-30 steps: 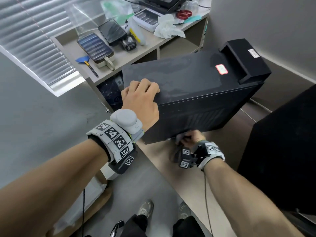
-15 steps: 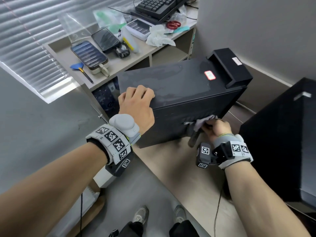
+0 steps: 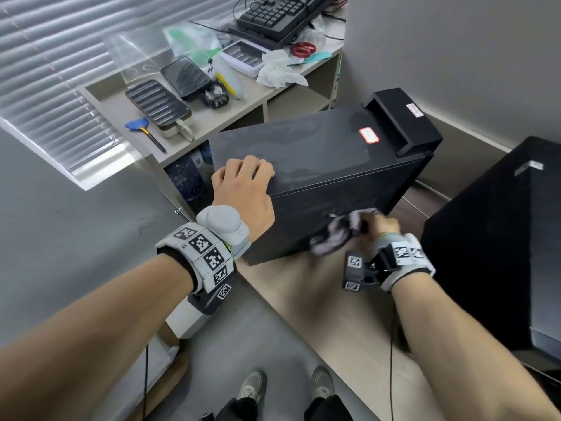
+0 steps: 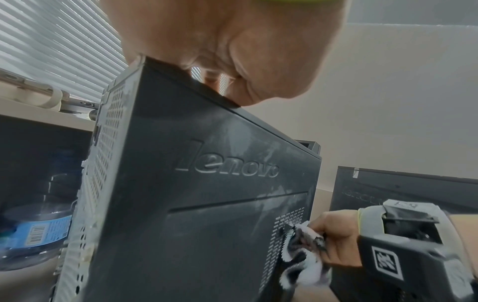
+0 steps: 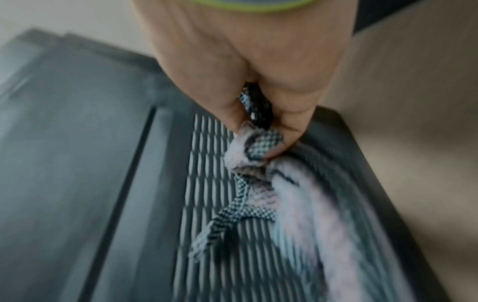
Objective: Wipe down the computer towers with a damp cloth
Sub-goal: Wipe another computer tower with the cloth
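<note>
A black computer tower (image 3: 318, 153) stands tilted on the floor, its dusty top panel streaked. My left hand (image 3: 243, 186) grips its near top corner, fingers curled onto the top panel. My right hand (image 3: 381, 226) pinches a black-and-white checked cloth (image 3: 334, 235) and presses it against the side panel. In the left wrist view the cloth (image 4: 302, 255) lies on the vent grille (image 4: 287, 220) below the raised logo. The right wrist view is blurred; there the cloth (image 5: 258, 163) hangs from thumb and fingers over the grille (image 5: 207, 194).
A second black tower (image 3: 501, 238) stands close on the right. Behind the first tower is a low shelf (image 3: 212, 117) with phones, a keyboard (image 3: 273, 13), scissors and crumpled tissue. A water bottle (image 4: 33, 224) sits under the shelf. My shoes (image 3: 252, 384) are on the floor below.
My right hand swept the cloth from the tower's near bottom edge up and right along the side panel to the vent grille. The left hand kept its grip on the corner.
</note>
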The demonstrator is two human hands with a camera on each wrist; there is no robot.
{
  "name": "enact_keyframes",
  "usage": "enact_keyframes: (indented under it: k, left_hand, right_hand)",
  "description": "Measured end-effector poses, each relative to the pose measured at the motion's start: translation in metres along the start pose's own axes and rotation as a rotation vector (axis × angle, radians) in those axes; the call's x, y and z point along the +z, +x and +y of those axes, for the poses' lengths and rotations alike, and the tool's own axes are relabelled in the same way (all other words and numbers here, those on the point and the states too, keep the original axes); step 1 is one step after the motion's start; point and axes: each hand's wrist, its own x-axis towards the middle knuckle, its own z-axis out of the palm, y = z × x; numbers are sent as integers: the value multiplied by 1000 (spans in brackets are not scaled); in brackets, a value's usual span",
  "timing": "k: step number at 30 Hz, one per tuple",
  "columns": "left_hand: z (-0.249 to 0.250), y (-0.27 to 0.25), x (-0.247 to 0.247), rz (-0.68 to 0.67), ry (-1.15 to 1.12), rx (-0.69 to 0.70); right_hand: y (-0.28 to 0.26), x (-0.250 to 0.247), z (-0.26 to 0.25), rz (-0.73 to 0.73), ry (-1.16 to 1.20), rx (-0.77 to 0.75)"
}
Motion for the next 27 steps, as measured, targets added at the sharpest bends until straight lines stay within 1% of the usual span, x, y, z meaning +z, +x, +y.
enact_keyframes:
  k: [1, 3, 4, 5, 7, 9, 11, 15, 16, 18, 21, 22, 24, 26, 27]
  left_hand:
    - [0, 0, 0, 1, 2, 1]
    - [1, 0, 0, -4, 7, 7]
    - [1, 0, 0, -6, 7, 5]
    - [2, 1, 1, -7, 9, 3]
    - [2, 0, 0, -10, 14, 3]
    - [0, 1, 0, -15, 14, 8]
    - [0, 0, -1, -22, 8, 7]
    - [-1, -1, -1, -18, -3, 7]
    - [0, -1, -1, -20, -3, 10]
    - [0, 0, -1, -21, -5, 7]
    - [0, 0, -1, -27, -2, 9]
    - [-1, -1, -1, -30, 1, 12]
    - [-1, -1, 0, -37, -2, 19]
    - [-1, -1, 1, -42, -14, 25]
    - [0, -1, 0, -38, -17, 25]
  right_hand:
    - [13, -10, -6, 39, 70, 7]
    - [18, -18, -12, 10, 175, -5]
    - [9, -14, -12, -21, 201, -16]
    - [1, -4, -10, -59, 199, -16]
    - [-25, 21, -2, -195, 210, -2]
    - [-39, 37, 2, -317, 338, 30]
    - [-43, 32, -7, -335, 403, 28]
    - [-36, 4, -24, -277, 591, -36]
    - [-34, 2, -23, -260, 595, -56]
    - [-33, 15, -9, -249, 538, -31]
    - [-38, 55, 29, -315, 411, 34]
    - [-42, 70, 43, -326, 369, 64]
    - [-49, 96, 64, -351, 364, 155]
    - [-51, 110, 77, -359, 356, 224]
    - [-47, 109, 78, -338, 342, 242]
